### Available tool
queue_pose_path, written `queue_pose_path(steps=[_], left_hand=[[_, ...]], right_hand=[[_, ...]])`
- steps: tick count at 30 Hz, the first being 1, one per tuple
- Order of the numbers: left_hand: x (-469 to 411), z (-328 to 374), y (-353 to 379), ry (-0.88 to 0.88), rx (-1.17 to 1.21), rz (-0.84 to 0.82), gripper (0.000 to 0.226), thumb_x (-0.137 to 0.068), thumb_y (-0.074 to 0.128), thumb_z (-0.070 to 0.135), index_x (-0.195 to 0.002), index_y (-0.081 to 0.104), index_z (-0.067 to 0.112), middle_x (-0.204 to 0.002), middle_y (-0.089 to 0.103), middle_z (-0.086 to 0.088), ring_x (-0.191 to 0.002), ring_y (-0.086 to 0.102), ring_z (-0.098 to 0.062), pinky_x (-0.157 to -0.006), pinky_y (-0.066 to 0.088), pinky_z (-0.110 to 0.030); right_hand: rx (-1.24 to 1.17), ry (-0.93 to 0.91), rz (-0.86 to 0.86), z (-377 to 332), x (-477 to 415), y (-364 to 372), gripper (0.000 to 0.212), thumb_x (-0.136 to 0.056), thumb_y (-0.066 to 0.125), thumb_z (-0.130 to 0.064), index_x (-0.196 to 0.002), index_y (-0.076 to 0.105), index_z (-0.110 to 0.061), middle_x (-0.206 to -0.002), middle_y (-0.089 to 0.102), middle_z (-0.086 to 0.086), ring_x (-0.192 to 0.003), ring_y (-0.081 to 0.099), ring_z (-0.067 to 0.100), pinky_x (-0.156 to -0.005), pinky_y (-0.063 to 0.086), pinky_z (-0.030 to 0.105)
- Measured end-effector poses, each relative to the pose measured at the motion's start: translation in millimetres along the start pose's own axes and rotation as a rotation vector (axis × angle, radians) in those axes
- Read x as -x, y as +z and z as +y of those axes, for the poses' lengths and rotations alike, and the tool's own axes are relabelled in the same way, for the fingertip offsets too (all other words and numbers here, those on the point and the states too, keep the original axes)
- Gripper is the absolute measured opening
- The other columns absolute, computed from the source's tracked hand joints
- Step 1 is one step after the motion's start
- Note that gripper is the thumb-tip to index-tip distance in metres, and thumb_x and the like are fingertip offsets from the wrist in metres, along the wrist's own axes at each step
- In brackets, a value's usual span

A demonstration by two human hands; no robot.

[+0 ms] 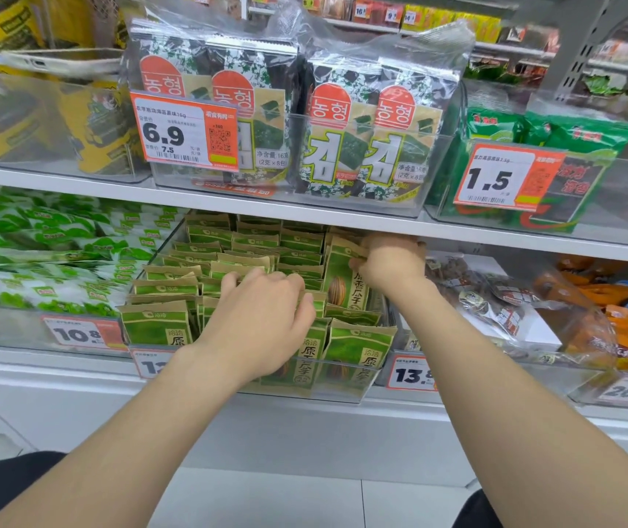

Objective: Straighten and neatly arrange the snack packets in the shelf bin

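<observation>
The green snack packets point(228, 257) are standing in several rows inside the clear shelf bin point(358, 388). Most are upright, while those at the bin's front right are overlapping at slightly different angles. The left hand point(266, 314) is reaching into the middle of the bin, its fingers curling down over the packet tops. Whether they are pinching a packet or only pressing on the row, I cannot tell. The right hand point(390, 264) is working toward the bin's back right, fingers and thumb closing narrow on the top edge of one raised packet point(343, 280). This one is sitting higher than its neighbours and tilting, its printed face showing.

In my judgement the main risk is lying with that raised packet. The shelf board point(305, 217) is hanging close above the bin's back half — lifting higher would likely be knocking the knuckles or crumpling the packet's top against it. Pushing it down with no gap opened could be bending it, or tipping the packets beside it toward the bin's right wall. If the left hand is raking forward too firmly, it may be shoving the front row over the bin's low front wall — the uneven packets there look least settled.
</observation>
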State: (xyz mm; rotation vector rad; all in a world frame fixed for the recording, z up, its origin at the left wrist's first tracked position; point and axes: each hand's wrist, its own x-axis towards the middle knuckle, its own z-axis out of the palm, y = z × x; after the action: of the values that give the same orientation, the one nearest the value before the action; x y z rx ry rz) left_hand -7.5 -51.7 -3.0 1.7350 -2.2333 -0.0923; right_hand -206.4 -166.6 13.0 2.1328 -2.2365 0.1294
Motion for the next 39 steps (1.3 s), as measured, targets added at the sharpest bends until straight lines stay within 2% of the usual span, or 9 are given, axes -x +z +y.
queue_pose_path(steps=[4, 10, 13, 16, 23, 28, 33, 36, 39], left_hand=[[0.3, 0.2, -0.5, -0.001, 0.004, -0.002, 0.042, -0.109, 0.025, 0.046, -0.109, 0.063, 0.029, -0.105, 0.067, 0.01, -0.108, 0.056, -0.019, -0.11, 0.037, -0.053], [2.7, -1.3, -1.2, 0.013, -0.006, -0.023, 0.043, -0.109, 0.023, 0.047, -0.113, 0.062, 0.029, -0.107, 0.066, 0.011, -0.111, 0.054, -0.018, -0.11, 0.036, -0.052], [3.4, -1.5, -1.2, 0.017, -0.01, -0.029, 0.045, -0.109, 0.022, 0.048, -0.114, 0.062, 0.029, -0.111, 0.067, 0.01, -0.113, 0.055, -0.019, -0.112, 0.036, -0.052], [4.5, -0.8, -1.6, 0.016, -0.014, -0.029, 0.047, -0.11, 0.021, 0.049, -0.116, 0.062, 0.028, -0.114, 0.067, 0.009, -0.116, 0.055, -0.02, -0.113, 0.035, -0.053], [4.9, 1.5, -1.9, 0.006, -0.033, -0.039, 0.046, -0.11, 0.021, 0.047, -0.118, 0.061, 0.027, -0.117, 0.068, 0.007, -0.12, 0.054, -0.022, -0.115, 0.034, -0.055], [3.7, 1.0, -1.8, 0.006, -0.037, -0.045, 0.045, -0.109, 0.02, 0.047, -0.117, 0.061, 0.028, -0.115, 0.066, 0.008, -0.118, 0.055, -0.021, -0.114, 0.035, -0.055], [3.6, 1.3, -1.5, 0.012, -0.032, -0.04, 0.045, -0.109, 0.021, 0.047, -0.115, 0.061, 0.028, -0.113, 0.066, 0.008, -0.115, 0.055, -0.021, -0.114, 0.035, -0.055], [4.4, 0.0, -0.9, 0.016, -0.037, -0.04, 0.043, -0.109, 0.021, 0.046, -0.112, 0.06, 0.028, -0.111, 0.065, 0.009, -0.113, 0.054, -0.021, -0.113, 0.035, -0.055], [4.2, -1.5, -0.3, 0.015, -0.033, -0.04, 0.042, -0.11, 0.022, 0.047, -0.114, 0.06, 0.028, -0.111, 0.065, 0.009, -0.114, 0.053, -0.021, -0.113, 0.035, -0.055]], right_hand=[[0.095, -0.002, -0.062, -1.1, -7.1, 3.5, 0.061, -0.09, 0.075, -0.055, -0.142, 0.061, -0.025, -0.146, 0.058, 0.011, -0.136, 0.049, 0.04, -0.116, 0.038, 0.052], [-0.107, -0.004, 0.103, 13.7, 19.9, 2.7, 0.056, -0.08, 0.083, -0.058, -0.114, 0.062, -0.018, -0.119, 0.066, 0.011, -0.119, 0.059, 0.039, -0.102, 0.051, 0.05], [-0.235, -0.083, 0.086, 26.4, 38.9, -7.5, 0.039, -0.083, 0.089, -0.044, -0.086, 0.058, -0.021, -0.085, 0.063, 0.0, -0.093, 0.065, 0.032, -0.079, 0.053, 0.037], [-0.313, -0.244, -0.006, 33.7, 58.2, -20.0, 0.028, -0.079, 0.093, -0.04, -0.087, 0.071, -0.026, -0.074, 0.066, -0.01, -0.074, 0.066, 0.011, -0.063, 0.045, 0.023], [-0.317, -0.419, -0.107, 41.6, 62.1, -28.4, 0.031, -0.078, 0.091, -0.05, -0.098, 0.084, -0.028, -0.079, 0.074, -0.019, -0.073, 0.065, -0.01, -0.066, 0.042, 0.004], [-0.259, -0.496, -0.201, 39.2, 58.0, -32.5, 0.039, -0.078, 0.09, -0.051, -0.11, 0.083, -0.031, -0.107, 0.079, -0.018, -0.097, 0.069, 0.001, -0.091, 0.048, 0.02], [-0.108, -0.435, -0.107, 32.1, 45.8, -20.6, 0.009, -0.089, 0.081, -0.042, -0.086, 0.079, -0.034, -0.076, 0.066, -0.02, -0.093, 0.063, 0.018, -0.112, 0.039, 0.05], [-0.031, -0.353, -0.041, 26.7, 36.8, -13.5, 0.022, -0.098, 0.073, -0.038, -0.077, 0.067, -0.033, -0.073, 0.06, -0.013, -0.09, 0.056, 0.03, -0.109, 0.037, 0.049], [-0.054, -0.246, 0.171, 18.1, 27.6, -7.2, 0.013, -0.102, 0.064, -0.033, -0.106, 0.073, -0.024, -0.099, 0.074, 0.007, -0.105, 0.068, 0.038, -0.086, 0.045, 0.043]])
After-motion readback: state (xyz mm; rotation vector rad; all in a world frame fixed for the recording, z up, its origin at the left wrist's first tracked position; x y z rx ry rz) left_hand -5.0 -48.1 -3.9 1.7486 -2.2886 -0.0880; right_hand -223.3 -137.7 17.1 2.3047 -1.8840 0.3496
